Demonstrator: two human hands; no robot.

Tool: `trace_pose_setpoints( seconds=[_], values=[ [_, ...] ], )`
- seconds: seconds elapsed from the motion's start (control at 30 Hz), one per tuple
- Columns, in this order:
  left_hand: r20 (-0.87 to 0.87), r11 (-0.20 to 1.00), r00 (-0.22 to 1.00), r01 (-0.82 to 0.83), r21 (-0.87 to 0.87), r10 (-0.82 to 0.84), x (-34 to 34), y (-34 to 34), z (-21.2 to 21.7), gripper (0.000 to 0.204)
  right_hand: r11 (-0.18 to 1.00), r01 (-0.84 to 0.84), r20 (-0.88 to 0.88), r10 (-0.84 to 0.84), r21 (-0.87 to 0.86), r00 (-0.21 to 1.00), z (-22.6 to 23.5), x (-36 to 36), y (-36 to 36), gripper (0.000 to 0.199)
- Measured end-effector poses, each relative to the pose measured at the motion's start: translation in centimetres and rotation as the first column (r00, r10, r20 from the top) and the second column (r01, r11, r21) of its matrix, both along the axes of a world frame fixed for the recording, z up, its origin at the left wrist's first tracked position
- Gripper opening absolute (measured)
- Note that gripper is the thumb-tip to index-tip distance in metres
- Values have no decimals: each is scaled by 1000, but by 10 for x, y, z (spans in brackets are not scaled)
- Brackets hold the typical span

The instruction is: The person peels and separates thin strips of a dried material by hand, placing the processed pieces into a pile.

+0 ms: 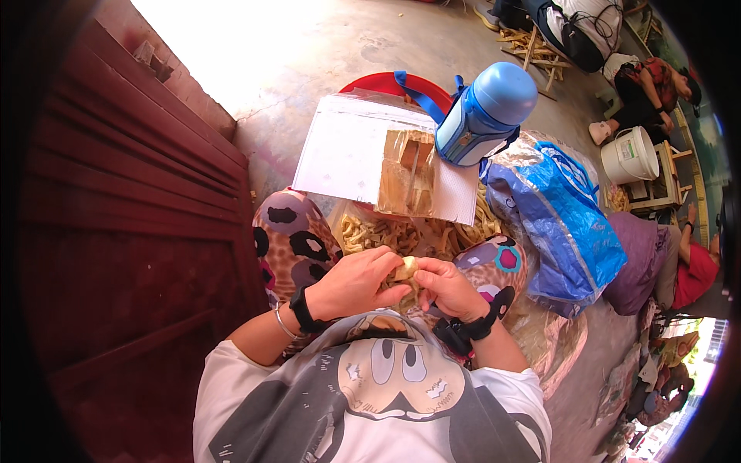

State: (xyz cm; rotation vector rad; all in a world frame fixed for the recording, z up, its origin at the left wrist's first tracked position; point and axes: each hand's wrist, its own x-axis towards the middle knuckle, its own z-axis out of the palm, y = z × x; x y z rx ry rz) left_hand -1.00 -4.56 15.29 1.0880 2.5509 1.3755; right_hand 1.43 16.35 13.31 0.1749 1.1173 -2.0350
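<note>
Close in front of my body, my left hand and my right hand meet around a pale yellow, strip-like piece. Fingers of both hands pinch it, and part of it is covered by them. What kind of material it is I cannot make out. Just beyond my hands, between my knees, lies a heap of similar tan strips. A white flat package with a brown-taped patch rests above the heap, and a blue water bottle stands on its right part.
A red round rim shows behind the package. On the right sits a blue woven bag. A dark red door is close on my left. Farther right are a white bucket and several people.
</note>
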Motion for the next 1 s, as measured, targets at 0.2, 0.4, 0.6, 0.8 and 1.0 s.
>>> trace_pose_setpoints(
  seconds=[0.2,0.4,0.6,0.8,1.0],
  values=[
    [632,949,775,-203,240,6,4,-20,1,20,983,112,-15,-111,148,994,14,-12,26,8],
    [661,901,729,-149,407,-178,15,-22,3,21,989,105,54,-111,108,992,18,-12,30,7],
    [792,814,539,-297,498,-287,9,-23,-12,12,996,82,72,-83,21,994,25,-9,29,8],
    [841,843,235,-125,523,-487,2,-12,-1,8,996,-13,4,12,90,1000,30,-8,16,9],
    [833,843,327,-155,514,-447,1,-26,-10,7,1000,2,109,-5,22,994,23,-1,26,16]
  ],
)
